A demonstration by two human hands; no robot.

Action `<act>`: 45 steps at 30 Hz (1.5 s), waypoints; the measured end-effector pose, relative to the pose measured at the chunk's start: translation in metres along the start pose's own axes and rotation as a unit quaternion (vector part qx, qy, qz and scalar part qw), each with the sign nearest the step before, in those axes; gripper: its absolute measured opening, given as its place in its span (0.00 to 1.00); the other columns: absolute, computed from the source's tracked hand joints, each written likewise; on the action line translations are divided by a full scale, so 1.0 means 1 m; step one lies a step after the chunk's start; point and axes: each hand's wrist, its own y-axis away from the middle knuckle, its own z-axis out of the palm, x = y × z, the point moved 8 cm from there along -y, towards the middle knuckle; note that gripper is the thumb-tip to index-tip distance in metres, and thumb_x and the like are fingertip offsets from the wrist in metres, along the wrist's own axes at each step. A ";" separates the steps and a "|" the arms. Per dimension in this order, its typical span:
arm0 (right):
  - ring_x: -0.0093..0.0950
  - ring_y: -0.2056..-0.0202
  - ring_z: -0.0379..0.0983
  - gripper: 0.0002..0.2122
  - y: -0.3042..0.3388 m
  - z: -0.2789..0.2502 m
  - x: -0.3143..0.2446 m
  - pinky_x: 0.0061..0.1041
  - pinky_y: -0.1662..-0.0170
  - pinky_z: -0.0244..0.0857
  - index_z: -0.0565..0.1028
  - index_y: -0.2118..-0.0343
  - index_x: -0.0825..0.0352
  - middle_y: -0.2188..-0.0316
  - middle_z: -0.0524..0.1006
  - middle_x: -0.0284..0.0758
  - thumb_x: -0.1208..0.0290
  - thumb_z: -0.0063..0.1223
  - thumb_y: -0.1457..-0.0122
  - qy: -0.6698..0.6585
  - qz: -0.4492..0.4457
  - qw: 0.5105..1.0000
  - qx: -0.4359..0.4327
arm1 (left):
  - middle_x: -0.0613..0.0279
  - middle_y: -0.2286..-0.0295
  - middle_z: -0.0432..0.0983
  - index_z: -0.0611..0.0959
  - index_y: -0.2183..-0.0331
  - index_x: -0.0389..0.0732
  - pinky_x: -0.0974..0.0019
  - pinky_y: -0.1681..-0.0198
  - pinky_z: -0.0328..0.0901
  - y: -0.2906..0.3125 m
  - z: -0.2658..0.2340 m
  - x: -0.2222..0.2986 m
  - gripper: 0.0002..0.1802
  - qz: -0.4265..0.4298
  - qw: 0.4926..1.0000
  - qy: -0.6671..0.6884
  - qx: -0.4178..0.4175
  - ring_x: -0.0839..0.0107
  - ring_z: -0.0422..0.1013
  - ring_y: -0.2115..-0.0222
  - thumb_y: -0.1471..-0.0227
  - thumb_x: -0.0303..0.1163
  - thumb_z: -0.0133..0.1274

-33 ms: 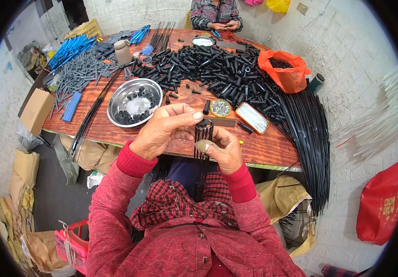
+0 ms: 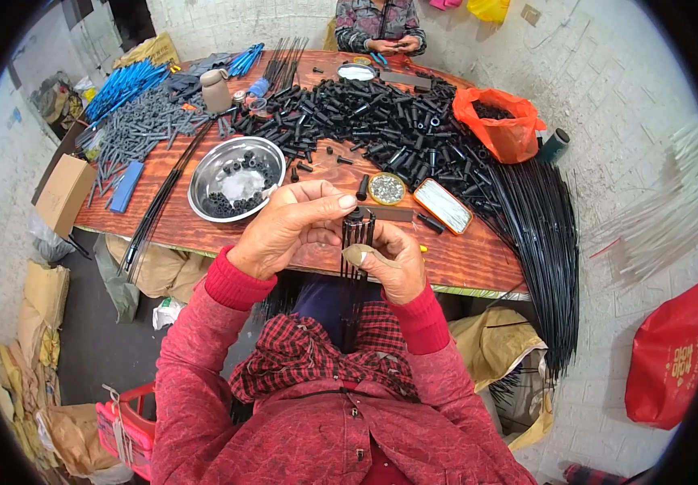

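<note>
My right hand [image 2: 393, 267] grips a bundle of thin black rods [image 2: 357, 242] held upright in front of my chest, just over the near edge of the wooden table [image 2: 470, 263]. Its thumb is wrapped in tan tape. My left hand [image 2: 288, 230] reaches in from the left, its fingertips pinching the top of the bundle, where a short black tube piece [image 2: 356, 215] sits on the rod ends. The lower part of the rods hangs down over my lap.
On the table are a steel bowl [image 2: 203, 194] with black pieces, a round tin [image 2: 386, 188], a flat rectangular tin [image 2: 443, 205], a heap of black tubes [image 2: 381, 113], an orange bag [image 2: 499, 121] and grey tubes [image 2: 139, 129]. Long black rods [image 2: 543, 234] drape off the right. Another person [image 2: 381, 24] sits opposite.
</note>
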 end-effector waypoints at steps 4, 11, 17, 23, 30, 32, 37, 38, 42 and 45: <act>0.19 0.62 0.72 0.14 -0.001 -0.001 0.000 0.20 0.57 0.66 0.72 0.58 0.70 0.63 0.76 0.32 0.73 0.58 0.45 -0.006 -0.003 1.000 0.001 | 0.66 0.72 0.77 0.81 0.67 0.39 0.79 0.73 0.70 -0.001 0.002 0.000 0.10 -0.003 1.000 0.003 -0.005 0.82 0.73 0.74 0.48 0.35 0.58; 0.20 0.62 0.72 0.14 -0.001 -0.002 0.003 0.21 0.56 0.66 0.72 0.58 0.70 0.63 0.76 0.32 0.72 0.59 0.45 -0.001 -0.012 1.000 -0.003 | 0.64 0.70 0.78 0.80 0.59 0.33 0.76 0.71 0.72 0.001 0.007 0.002 0.15 -0.006 1.000 -0.005 -0.013 0.79 0.75 0.72 0.47 0.33 0.56; 0.20 0.62 0.72 0.14 -0.001 -0.003 0.003 0.21 0.56 0.66 0.72 0.58 0.70 0.64 0.76 0.32 0.72 0.59 0.45 0.001 -0.002 1.000 0.002 | 0.63 0.70 0.78 0.80 0.61 0.33 0.75 0.70 0.72 0.000 0.003 0.000 0.15 0.001 1.000 -0.006 0.001 0.78 0.75 0.72 0.47 0.33 0.57; 0.20 0.61 0.72 0.14 0.000 -0.002 0.000 0.21 0.55 0.66 0.71 0.57 0.71 0.63 0.76 0.32 0.72 0.59 0.45 -0.016 -0.002 1.000 0.004 | 0.64 0.71 0.78 0.80 0.63 0.35 0.76 0.70 0.72 -0.002 0.003 -0.002 0.14 -0.002 1.000 -0.007 -0.001 0.79 0.75 0.73 0.48 0.35 0.57; 0.20 0.61 0.72 0.15 0.000 -0.006 0.004 0.21 0.55 0.66 0.71 0.56 0.71 0.62 0.76 0.32 0.72 0.58 0.45 -0.011 -0.007 1.000 0.000 | 0.65 0.71 0.78 0.79 0.64 0.37 0.77 0.72 0.71 -0.005 0.001 -0.006 0.12 -0.011 1.000 -0.003 -0.001 0.80 0.74 0.74 0.47 0.36 0.57; 0.20 0.61 0.72 0.15 0.000 -0.006 0.005 0.21 0.55 0.66 0.71 0.56 0.71 0.62 0.76 0.32 0.73 0.58 0.45 -0.007 0.002 1.000 0.000 | 0.65 0.71 0.78 0.79 0.65 0.37 0.77 0.72 0.71 -0.004 0.000 -0.006 0.12 -0.012 1.000 -0.002 0.000 0.80 0.74 0.74 0.47 0.36 0.57; 0.20 0.62 0.72 0.14 -0.001 -0.005 0.004 0.21 0.57 0.67 0.71 0.56 0.71 0.63 0.76 0.32 0.74 0.57 0.45 -0.008 -0.001 1.000 -0.003 | 0.65 0.71 0.77 0.78 0.65 0.38 0.76 0.72 0.71 -0.005 0.000 -0.007 0.12 -0.014 1.000 0.004 -0.002 0.80 0.74 0.74 0.47 0.36 0.56; 0.20 0.62 0.72 0.14 -0.001 -0.005 0.004 0.21 0.57 0.67 0.71 0.56 0.71 0.63 0.76 0.32 0.74 0.57 0.45 -0.008 -0.004 1.000 -0.004 | 0.66 0.71 0.77 0.78 0.65 0.38 0.76 0.73 0.71 -0.005 0.000 -0.007 0.12 -0.018 1.000 0.005 -0.003 0.79 0.74 0.74 0.47 0.36 0.56; 0.20 0.63 0.72 0.14 -0.001 -0.005 0.004 0.21 0.57 0.67 0.71 0.56 0.71 0.63 0.76 0.32 0.73 0.58 0.45 -0.005 -0.012 1.000 -0.006 | 0.67 0.72 0.76 0.77 0.65 0.38 0.76 0.73 0.71 -0.006 -0.001 -0.007 0.11 -0.021 1.000 0.016 -0.013 0.80 0.74 0.74 0.47 0.35 0.56; 0.20 0.63 0.72 0.15 -0.002 -0.005 0.005 0.20 0.58 0.67 0.71 0.56 0.71 0.63 0.76 0.32 0.72 0.58 0.45 -0.012 -0.001 1.000 -0.001 | 0.66 0.70 0.76 0.78 0.63 0.36 0.76 0.73 0.72 -0.006 -0.002 -0.007 0.12 -0.019 1.000 0.021 -0.014 0.80 0.74 0.74 0.47 0.34 0.55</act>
